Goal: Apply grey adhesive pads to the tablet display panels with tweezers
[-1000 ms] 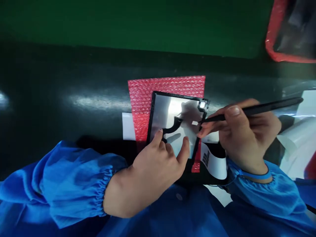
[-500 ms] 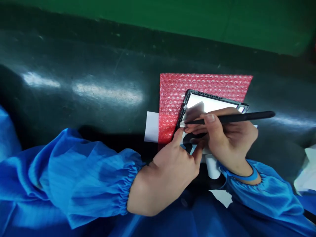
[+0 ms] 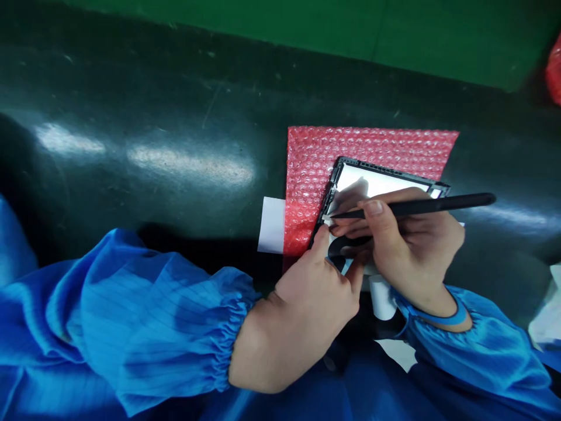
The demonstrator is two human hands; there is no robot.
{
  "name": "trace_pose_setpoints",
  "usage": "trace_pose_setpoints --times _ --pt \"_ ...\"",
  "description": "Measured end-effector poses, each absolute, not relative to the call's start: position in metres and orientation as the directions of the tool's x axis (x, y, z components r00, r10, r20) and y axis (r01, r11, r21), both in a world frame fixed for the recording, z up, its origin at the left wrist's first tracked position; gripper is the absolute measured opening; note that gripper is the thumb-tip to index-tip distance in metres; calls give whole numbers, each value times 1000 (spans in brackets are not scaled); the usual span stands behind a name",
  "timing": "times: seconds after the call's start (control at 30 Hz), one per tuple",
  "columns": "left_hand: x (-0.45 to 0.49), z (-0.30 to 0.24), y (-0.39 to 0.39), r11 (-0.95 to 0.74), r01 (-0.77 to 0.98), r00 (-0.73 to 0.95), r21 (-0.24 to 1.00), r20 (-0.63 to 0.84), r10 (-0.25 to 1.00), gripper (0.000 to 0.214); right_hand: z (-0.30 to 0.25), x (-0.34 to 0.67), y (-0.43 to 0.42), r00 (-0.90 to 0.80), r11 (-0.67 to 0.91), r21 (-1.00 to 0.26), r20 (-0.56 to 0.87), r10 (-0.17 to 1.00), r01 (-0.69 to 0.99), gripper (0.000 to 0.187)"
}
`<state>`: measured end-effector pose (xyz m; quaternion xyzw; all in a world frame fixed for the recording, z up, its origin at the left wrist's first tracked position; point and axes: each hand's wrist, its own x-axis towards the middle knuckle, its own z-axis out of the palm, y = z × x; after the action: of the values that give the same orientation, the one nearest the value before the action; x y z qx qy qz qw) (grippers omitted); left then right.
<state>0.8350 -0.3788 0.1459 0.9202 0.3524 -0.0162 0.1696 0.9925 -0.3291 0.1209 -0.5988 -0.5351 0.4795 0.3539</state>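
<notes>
A thin black-framed panel [image 3: 377, 186] with a shiny, mirror-like face lies tilted on a sheet of red bubble wrap [image 3: 307, 158]. My right hand [image 3: 412, 245] pinches a pair of black tweezers [image 3: 438, 203] like a pen. Their tip meets a small pale tab at the panel's left edge. My left hand [image 3: 311, 298] holds the panel's near left part, its index fingertip pressed at the edge just below the tweezer tip. The thumb is bent toward the panel's near side. Both hands cover much of the panel's lower half.
A white paper [image 3: 272, 225] pokes out left of the bubble wrap. Below my right hand are a white roll-like piece [image 3: 382, 298] and a white scrap [image 3: 398, 352]. White crumpled material [image 3: 546, 316] is at far right; something red [image 3: 556, 73] shows top right.
The view has shifted slightly, so the panel, bubble wrap and hands appear a little farther right. Both hands keep the same hold, and the tweezer tip stays by the pale tab.
</notes>
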Motion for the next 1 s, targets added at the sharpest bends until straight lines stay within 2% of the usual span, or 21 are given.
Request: trace_pose_setpoints --times 0.17,0.43,0.6,0.7,0.77,0.8,0.83,0.9,0.97,1.0 --pt "836 145 -377 -677 684 724 273 -143 674 33 119 993 -328 -37 -169 -939 -188 982 299 11" --pt "828 147 -364 -753 603 796 262 -147 586 19 118 995 -324 -81 -192 -945 -220 972 265 14" --pt "824 137 -354 -796 547 837 262 -151 526 41 116 997 -317 -132 -294 -946 -311 941 135 34" --pt "822 139 -345 -820 501 865 277 -175 470 52 120 1008 -319 -159 -285 -958 -287 945 34 38" --pt "818 148 -343 -826 482 876 292 -182 446 47 126 1026 -324 -194 -240 -971 -237 952 8 34" --pt "815 154 -343 -813 498 867 303 -190 461 37 129 1039 -327 -228 -218 -976 -217 949 21 32" --pt "811 159 -345 -776 554 832 301 -210 513 27 133 1055 -331 -272 -196 -979 -202 941 49 29" --pt "801 165 -351 -599 766 643 234 -292 708 31 139 1092 -337 -341 -174 -976 -210 916 134 26" --pt "790 163 -359 -295 940 339 173 -362 868 38 143 1130 -339 -284 -151 -968 -205 937 199 30" --pt "786 159 -362 -144 967 217 209 -384 897 35 144 1147 -339 -217 -142 -965 -191 957 221 32"
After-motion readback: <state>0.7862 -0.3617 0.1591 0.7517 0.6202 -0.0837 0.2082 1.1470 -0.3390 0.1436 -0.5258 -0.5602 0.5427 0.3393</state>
